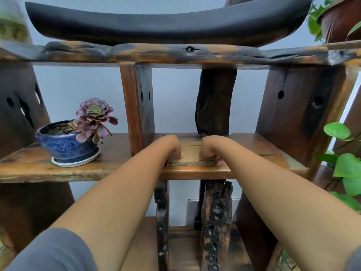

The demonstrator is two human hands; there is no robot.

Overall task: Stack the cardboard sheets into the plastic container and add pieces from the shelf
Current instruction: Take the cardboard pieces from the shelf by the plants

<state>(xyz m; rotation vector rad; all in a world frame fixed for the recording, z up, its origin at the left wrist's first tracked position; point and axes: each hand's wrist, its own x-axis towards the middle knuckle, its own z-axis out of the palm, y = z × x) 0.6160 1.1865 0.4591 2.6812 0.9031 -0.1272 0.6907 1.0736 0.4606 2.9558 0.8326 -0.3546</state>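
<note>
A thin stack of brown cardboard sheets (191,153) lies flat on the middle board of a dark wooden shelf (259,145). My left hand (170,146) rests on the stack's left side with its fingers curled down over it. On the right side my right hand (212,148) grips the stack, fingers on top and thumb at the front edge. The corrugated front edge of the stack shows between my wrists. No plastic container is in view.
A blue glazed pot with a purple succulent (74,141) stands on the same board to the left. Wooden uprights (136,106) flank the stack. Green leafy plants (343,163) hang at the right. A dark curved wooden piece (168,22) sits on the top board.
</note>
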